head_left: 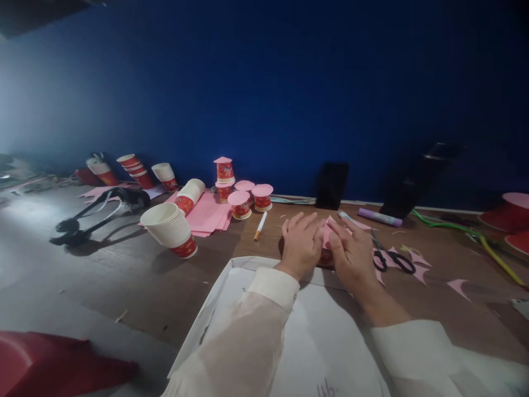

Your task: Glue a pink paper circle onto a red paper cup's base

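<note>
My left hand [303, 242] and my right hand [354, 251] come together around a red paper cup [326, 257], which stands mostly hidden between them. A piece of pink paper [327, 234] lies on top of the cup, and both thumbs are at its edges. The left fingers are stretched forward along the cup's far left side; the right fingers curl over the paper from the right. Just right of the right hand are black-handled scissors [394, 261] and pink paper scraps [420, 273].
Pink-topped red cups [240, 205] stand behind a white marker [260, 226]. Leftward are stacked paper cups [170, 229], pink sheets [209, 212] and a black headband-like object [99, 212]. A white box lid [231, 275] lies under my forearms. A purple tube [379, 216] and phone-like black slab [332, 184] are behind.
</note>
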A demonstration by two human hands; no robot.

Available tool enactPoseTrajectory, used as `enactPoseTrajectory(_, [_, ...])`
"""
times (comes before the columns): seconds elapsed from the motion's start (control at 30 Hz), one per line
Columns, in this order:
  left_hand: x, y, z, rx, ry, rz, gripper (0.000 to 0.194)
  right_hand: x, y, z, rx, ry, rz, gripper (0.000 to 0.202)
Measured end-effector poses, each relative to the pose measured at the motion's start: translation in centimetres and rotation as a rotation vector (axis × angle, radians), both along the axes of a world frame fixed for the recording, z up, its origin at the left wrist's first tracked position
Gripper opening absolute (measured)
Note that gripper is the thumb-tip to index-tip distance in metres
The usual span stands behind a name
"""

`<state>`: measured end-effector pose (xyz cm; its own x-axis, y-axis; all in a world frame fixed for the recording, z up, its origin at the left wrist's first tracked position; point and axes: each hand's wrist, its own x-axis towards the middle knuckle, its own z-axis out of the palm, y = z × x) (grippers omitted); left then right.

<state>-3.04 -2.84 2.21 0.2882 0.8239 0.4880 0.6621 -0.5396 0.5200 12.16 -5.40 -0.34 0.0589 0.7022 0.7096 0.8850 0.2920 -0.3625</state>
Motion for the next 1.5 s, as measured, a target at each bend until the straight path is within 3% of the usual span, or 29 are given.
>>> enactPoseTrajectory(1.5, [-0.15,-0.29,0.75,-0.013,0.055,-0.007,0.043,-0.37,0.09,0.23,-0.032,0.017,-0.006,0.056])
